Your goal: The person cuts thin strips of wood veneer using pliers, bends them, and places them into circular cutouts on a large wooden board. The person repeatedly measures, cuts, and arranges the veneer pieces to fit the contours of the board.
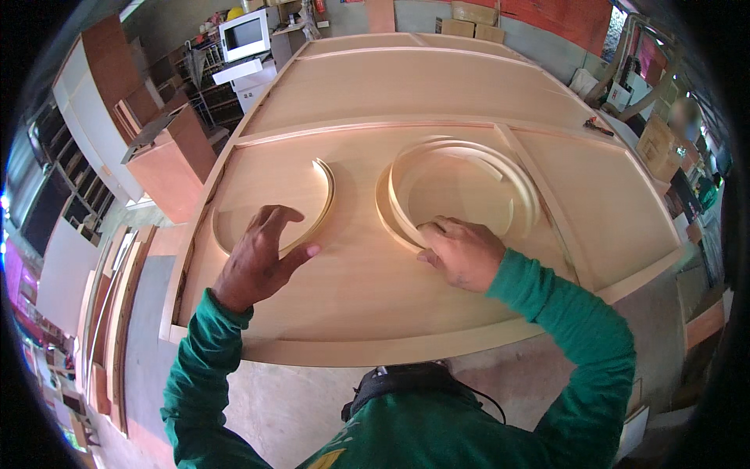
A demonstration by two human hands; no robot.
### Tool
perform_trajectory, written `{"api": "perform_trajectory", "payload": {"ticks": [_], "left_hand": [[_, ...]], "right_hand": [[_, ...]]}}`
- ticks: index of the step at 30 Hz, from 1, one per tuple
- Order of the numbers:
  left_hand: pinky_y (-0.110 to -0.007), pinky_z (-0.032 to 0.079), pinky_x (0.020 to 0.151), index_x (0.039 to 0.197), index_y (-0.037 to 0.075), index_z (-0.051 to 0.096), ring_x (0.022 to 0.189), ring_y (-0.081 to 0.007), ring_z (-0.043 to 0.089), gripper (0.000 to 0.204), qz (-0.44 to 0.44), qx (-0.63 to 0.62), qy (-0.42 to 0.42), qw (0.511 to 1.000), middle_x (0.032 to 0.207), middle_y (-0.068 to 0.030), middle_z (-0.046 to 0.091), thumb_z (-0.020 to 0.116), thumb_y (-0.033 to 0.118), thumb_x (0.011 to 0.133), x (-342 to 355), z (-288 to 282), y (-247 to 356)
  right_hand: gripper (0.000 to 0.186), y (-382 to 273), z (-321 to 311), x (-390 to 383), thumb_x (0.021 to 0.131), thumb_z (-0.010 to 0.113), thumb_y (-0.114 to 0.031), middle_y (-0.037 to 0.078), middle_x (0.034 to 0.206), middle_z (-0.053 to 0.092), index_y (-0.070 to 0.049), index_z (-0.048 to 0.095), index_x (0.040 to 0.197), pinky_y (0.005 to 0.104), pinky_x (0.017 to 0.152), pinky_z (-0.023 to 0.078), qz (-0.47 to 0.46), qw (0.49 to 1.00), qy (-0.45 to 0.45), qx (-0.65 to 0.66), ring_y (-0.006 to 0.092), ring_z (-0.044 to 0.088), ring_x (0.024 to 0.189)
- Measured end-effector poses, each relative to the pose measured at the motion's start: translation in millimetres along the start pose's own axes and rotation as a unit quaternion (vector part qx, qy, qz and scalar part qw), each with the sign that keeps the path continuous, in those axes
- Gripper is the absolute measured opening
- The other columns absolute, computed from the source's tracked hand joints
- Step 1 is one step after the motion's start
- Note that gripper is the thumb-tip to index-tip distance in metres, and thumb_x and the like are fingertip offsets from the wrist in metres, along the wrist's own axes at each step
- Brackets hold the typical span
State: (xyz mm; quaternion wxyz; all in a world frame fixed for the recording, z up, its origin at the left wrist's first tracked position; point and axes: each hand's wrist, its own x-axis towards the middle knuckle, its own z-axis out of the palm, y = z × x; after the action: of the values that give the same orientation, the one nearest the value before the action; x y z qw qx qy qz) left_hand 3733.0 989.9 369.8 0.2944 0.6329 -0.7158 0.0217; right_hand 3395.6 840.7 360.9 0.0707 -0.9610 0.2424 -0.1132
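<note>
Two coils of thin, pale wood-coloured strip rest on a large framed wooden panel [359,313]. Around the near rim of the bigger right coil [398,207], the fingers of my right hand [462,252] are closed; its loops stand on edge, slightly spread and tilted. My left hand [266,254] hovers at the near side of the smaller left coil [331,191], thumb and fingers apart, gripping nothing. This hand hides part of that coil; whether it touches the strip I cannot tell.
Raised battens [367,129] cross the panel, and a rim runs along its edge. Pliers-like tool [598,127] lies at the far right. Left of the panel stand a wooden cabinet [176,164] and stacked boards [117,336]. A white machine with a screen [244,35] is behind.
</note>
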Motion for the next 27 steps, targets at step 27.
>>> {"api": "perform_trajectory", "payload": {"ticks": [27], "left_hand": [[-0.026,0.048,0.051,0.133,0.013,0.052,0.056,-0.0083,0.050,0.023,0.002,-0.584,0.177,0.792,0.082,0.0010,0.056,0.056,0.031,0.119,112.1,-13.3,79.7]], "right_hand": [[0.056,16.1,-23.8,-5.3,0.109,0.069,-0.045,0.024,0.126,0.071,0.001,0.065,0.139,0.0480,0.106,0.053,-0.023,0.937,0.301,0.174,0.0372,0.069,0.121]]}}
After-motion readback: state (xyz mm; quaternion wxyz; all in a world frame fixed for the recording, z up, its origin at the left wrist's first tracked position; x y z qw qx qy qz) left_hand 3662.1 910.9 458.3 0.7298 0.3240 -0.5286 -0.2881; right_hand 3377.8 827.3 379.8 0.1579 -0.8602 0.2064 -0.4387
